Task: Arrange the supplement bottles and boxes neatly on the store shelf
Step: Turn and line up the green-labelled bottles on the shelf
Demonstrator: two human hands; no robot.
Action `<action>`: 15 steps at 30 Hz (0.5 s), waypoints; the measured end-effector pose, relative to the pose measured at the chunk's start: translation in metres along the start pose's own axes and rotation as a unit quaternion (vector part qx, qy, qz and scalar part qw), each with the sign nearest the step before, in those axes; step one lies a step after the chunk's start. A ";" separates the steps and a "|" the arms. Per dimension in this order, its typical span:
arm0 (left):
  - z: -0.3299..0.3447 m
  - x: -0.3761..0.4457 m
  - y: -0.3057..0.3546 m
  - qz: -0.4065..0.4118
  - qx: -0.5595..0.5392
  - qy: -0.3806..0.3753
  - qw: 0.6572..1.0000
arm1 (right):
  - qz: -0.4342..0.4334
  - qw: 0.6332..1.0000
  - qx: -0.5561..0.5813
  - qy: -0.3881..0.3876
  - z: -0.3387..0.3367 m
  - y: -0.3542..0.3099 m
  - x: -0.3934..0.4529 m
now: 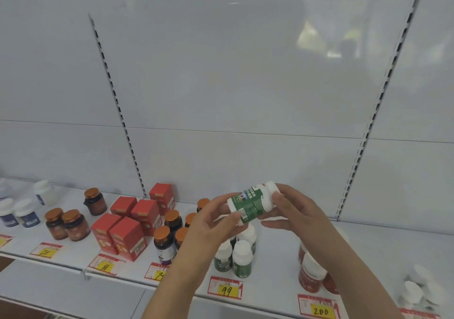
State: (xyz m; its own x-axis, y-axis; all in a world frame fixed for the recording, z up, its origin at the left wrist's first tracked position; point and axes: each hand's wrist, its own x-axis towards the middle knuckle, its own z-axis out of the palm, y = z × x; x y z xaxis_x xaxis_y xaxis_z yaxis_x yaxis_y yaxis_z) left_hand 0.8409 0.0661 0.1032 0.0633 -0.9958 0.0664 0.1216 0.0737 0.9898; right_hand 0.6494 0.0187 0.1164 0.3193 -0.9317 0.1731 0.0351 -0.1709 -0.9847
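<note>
Both hands hold a green-labelled white-capped bottle (251,202) tilted in the air above the white shelf (275,264): left hand (213,223) pinching its base, right hand (292,210) curled round its cap end. At 6 o'clock stand matching green bottles (242,258); bare shelf lies at 3 o'clock before the red bottles (310,273)

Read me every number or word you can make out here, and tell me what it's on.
"99": yellow price tag under the green bottles.
"200": price tag under the red bottles.
"68": price tag under the red boxes.
Other tags' numbers are scrawled or cut off.
Held bottle label, box print: too blurred.
</note>
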 end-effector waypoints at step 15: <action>-0.020 -0.008 -0.028 -0.095 0.033 0.136 0.986 | -0.015 0.998 0.051 0.025 0.031 0.023 0.026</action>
State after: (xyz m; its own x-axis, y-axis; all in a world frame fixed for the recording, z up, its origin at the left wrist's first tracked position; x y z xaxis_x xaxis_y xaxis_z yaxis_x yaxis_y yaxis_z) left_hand 0.8566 0.0729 0.0728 0.3105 -0.9391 -0.1475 0.0935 -0.1243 0.9878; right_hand 0.6881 0.0002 0.0975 0.2697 -0.9419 0.1999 0.1413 -0.1667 -0.9758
